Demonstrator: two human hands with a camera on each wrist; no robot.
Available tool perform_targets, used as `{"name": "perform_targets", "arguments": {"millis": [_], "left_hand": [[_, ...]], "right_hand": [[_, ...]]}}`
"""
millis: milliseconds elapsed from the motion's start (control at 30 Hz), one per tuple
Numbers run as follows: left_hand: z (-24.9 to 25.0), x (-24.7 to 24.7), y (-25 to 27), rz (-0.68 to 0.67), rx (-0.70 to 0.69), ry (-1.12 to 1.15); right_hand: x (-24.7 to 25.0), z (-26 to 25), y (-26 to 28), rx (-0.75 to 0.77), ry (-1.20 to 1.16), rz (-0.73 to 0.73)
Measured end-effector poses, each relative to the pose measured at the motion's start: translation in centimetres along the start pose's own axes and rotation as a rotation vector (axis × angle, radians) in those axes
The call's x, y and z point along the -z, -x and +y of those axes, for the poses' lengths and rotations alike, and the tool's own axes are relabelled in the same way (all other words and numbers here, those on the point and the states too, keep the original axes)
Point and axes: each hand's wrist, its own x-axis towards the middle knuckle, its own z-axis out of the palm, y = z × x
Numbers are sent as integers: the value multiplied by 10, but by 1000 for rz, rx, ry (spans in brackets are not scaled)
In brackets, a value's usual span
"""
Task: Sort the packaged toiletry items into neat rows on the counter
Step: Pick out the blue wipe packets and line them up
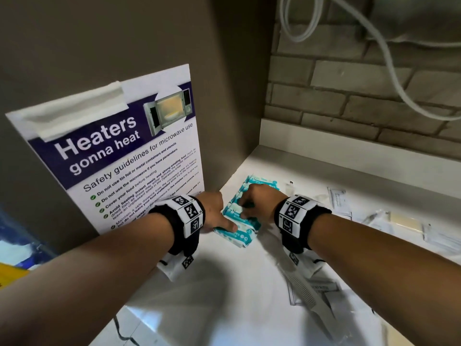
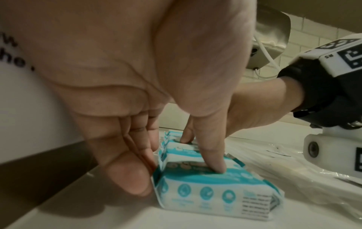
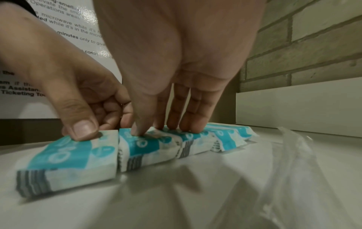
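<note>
Teal-and-white tissue packs point(image 1: 250, 222) rowed just right of poster point(image 1: 119, 156). Pinches end pack point(image 3: 66, 161) with left hand point(image 1: 212, 213), thumb on top; presses next packs with straight-fingered right hand point(image 1: 262, 199).

Left hand point(image 1: 212, 213) and right hand point(image 1: 262, 201) are bare. Each wrist carries a broad black fabric strap: the left wristband point(image 1: 190, 213) and the right wristband point(image 1: 291, 213). A curved row of white blocks runs over each strap, and every block face is printed with a black square code marker and small characters at its edge. Under each wrist sits a white moulded camera housing point(image 2: 331, 155). The right one shows a round dark lens point(image 2: 313, 148) and a further code marker on its side.
</note>
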Motion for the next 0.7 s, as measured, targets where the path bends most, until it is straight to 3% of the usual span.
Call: {"name": "perform_targets", "arguments": {"millis": [233,700], "left_hand": [[1,2,-1,-17,-24,-84],[-1,-1,-11,-21,-6,28]], "right_hand": [[1,-1,2,-6,9,-8],[2,-2,6,-10,0,-16]]}}
